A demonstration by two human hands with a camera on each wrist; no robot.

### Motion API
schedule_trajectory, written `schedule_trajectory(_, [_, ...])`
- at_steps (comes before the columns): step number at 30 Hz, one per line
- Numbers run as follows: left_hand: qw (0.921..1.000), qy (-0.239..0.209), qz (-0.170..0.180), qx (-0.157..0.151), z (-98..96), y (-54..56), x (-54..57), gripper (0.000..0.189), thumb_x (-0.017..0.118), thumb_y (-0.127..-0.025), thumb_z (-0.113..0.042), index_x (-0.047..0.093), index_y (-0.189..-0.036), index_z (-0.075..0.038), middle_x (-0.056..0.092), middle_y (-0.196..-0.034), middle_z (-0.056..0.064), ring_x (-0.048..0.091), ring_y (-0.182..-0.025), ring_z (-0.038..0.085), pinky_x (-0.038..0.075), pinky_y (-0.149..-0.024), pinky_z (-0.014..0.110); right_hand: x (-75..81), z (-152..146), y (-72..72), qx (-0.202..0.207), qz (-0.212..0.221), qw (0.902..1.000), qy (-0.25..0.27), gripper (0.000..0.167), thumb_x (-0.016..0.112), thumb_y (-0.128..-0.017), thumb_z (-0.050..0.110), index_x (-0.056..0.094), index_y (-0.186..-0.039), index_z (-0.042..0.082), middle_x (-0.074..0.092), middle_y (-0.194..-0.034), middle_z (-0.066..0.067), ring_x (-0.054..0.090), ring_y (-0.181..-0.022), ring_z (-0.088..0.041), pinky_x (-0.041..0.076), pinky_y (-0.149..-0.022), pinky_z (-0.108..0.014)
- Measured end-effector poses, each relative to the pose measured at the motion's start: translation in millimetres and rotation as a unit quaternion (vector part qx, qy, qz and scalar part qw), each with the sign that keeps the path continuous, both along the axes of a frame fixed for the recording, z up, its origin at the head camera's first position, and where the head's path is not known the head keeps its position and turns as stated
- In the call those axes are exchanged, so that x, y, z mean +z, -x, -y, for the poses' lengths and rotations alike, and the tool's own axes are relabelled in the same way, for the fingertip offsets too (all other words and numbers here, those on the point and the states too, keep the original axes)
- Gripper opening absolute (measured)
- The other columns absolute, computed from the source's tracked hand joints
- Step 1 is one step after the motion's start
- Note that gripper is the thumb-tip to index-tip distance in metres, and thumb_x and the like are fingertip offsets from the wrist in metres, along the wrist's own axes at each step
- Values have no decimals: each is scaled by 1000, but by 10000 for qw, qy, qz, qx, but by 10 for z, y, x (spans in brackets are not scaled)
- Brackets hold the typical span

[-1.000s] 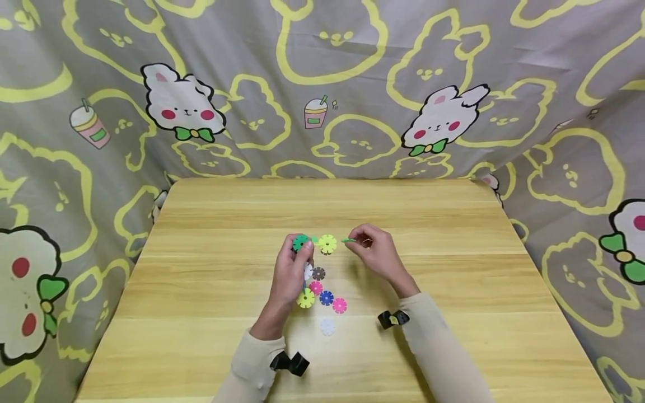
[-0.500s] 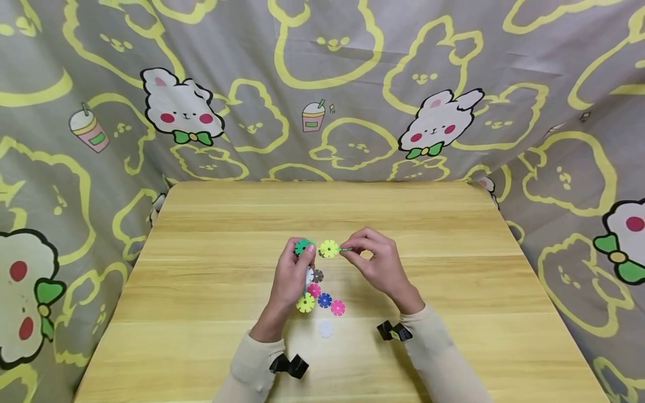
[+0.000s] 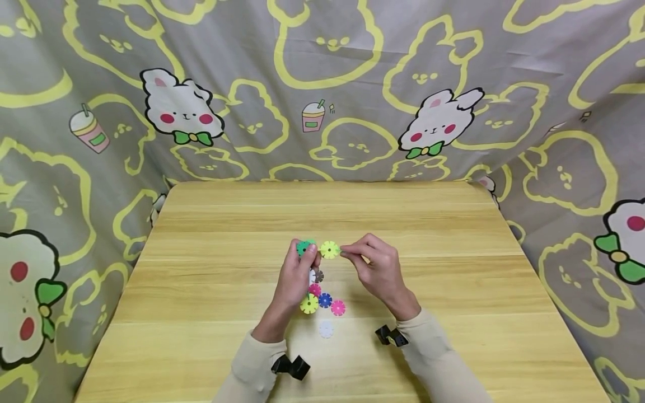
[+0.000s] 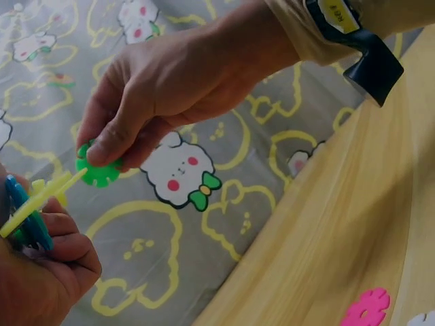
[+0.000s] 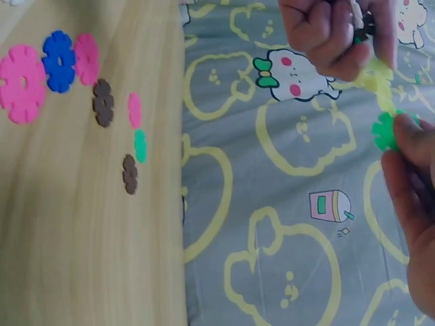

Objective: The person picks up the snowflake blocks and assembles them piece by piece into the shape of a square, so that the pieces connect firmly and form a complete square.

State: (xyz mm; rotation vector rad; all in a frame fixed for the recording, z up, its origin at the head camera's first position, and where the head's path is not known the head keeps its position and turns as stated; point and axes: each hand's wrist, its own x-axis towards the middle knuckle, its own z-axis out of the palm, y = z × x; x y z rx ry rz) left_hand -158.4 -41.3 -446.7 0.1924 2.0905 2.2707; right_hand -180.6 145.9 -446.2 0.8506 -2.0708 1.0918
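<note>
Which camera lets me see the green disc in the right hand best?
The left wrist view: the green disc turns its face to us there, though the right hand covers its top. The right wrist view shows its edge poking out. The head view shows just a tiny sliver beside the yellow disc.

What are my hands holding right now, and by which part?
Your right hand pinches a bright green disc by its edge. Your left hand grips a cluster of linked discs; exactly where is partly hidden.
</note>
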Motion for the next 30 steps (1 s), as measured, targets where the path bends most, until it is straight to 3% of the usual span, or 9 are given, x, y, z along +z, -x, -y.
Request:
schedule_trajectory(4, [9995, -143, 154, -254, 14, -14, 0, 18, 39, -105, -24, 40, -96, -9, 47, -81, 9, 45, -65, 13, 41, -59, 22, -20, 13, -6, 109, 11, 9998, 174, 16, 79, -70, -10, 74, -80, 1, 64, -72, -5, 56, -58, -11, 42, -54, -11])
schedule_trajectory(10, [9995, 240, 171, -130, 86, 12, 46, 16, 40, -104, -22, 40, -97, -8, 46, -80, 4, 47, -71, 23, 43, -62, 22, -84, 122, -80, 589, 64, 9982, -53, 13, 75, -73, -10, 73, -80, 2, 63, -73, -4, 61, -62, -11, 49, -61, -10])
schedule_trajectory(13, [9993, 241, 93, -285, 112, 20, 72, 17, 40, -105, -22, 40, -96, -8, 46, -80, 5, 45, -72, 27, 41, -62, 21, -117, 166, -114, 262, 3, 9991, 337, 12, 76, -73, -10, 73, -80, 0, 60, -71, -5, 59, -60, -12, 47, -58, -10])
schedule_trajectory(16, [9993, 133, 117, -325, 123, 15, 78, 17, 40, -105, -21, 41, -94, -7, 48, -79, 6, 45, -70, 23, 41, -62, 21, -124, 179, -110, -24, 43, 9976, 687, 13, 76, -72, -11, 73, -81, -2, 59, -71, -6, 58, -59, -14, 46, -57, -10])
schedule_trajectory(23, [9999, 106, 98, -90, 71, 13, 64, 16, 49, -102, -21, 46, -95, -6, 59, -80, 7, 50, -65, 13, 46, -60, 21, -91, 151, -101, -93, 62, 9980, 628, 13, 76, -72, -11, 73, -82, -2, 60, -72, -6, 58, -59, -13, 44, -56, -10])
schedule_trajectory(30, [9986, -258, 117, -445, 58, -14, 35, 20, 44, -104, -24, 41, -94, -6, 57, -80, 5, 46, -58, 10, 43, -58, 20, -71, 121, -81, -124, 66, 9979, 631, 15, 76, -72, -13, 73, -82, -2, 60, -71, -6, 56, -59, -12, 43, -56, -11])
